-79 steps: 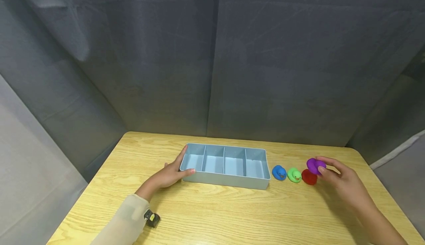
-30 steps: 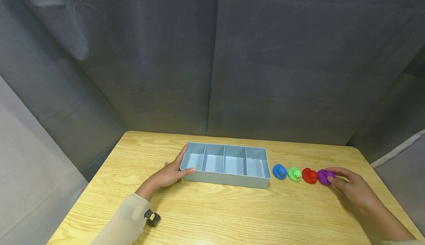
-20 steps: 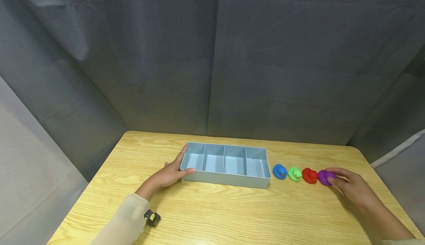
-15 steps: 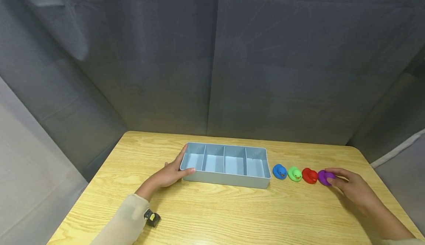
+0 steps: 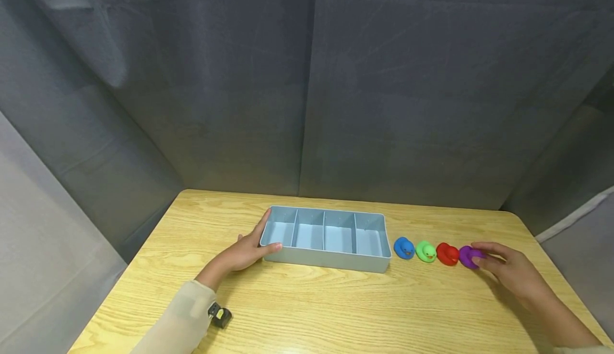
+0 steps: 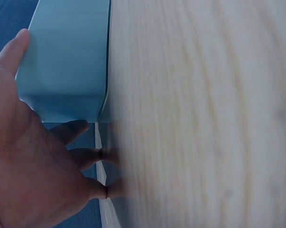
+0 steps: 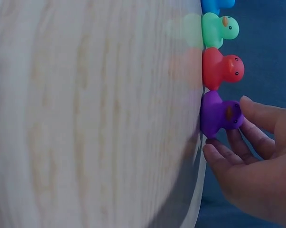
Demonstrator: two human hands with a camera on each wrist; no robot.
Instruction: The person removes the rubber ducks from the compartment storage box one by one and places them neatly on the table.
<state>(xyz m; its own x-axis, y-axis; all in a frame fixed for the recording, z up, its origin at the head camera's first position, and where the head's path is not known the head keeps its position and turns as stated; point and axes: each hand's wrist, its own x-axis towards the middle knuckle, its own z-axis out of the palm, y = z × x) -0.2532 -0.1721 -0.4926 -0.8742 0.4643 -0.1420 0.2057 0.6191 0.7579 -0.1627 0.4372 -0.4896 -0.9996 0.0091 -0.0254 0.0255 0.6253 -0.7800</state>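
A light blue box with several compartments [image 5: 326,258] stands on the table, its compartments bare. My left hand [image 5: 244,250] rests against the box's left end, thumb over the near rim and index finger straight along the short side. In the left wrist view, the other fingers are spread beside the box's corner. To the right, a blue rubber duck [image 5: 404,248], a green duck [image 5: 425,251], a red duck [image 5: 447,254] and a purple duck [image 5: 467,256] form a row. My right hand [image 5: 513,271] has its thumb and fingers around the purple duck, which sits on the table.
The wooden table [image 5: 307,311] has a rounded far edge, with dark grey curtains [image 5: 307,87] behind it. A small black device [image 5: 220,315] is at my left wrist.
Earlier my right hand held the purple duck above the red one. It then lowered the duck to the table at the row's right end. The left hand and box have stayed put.
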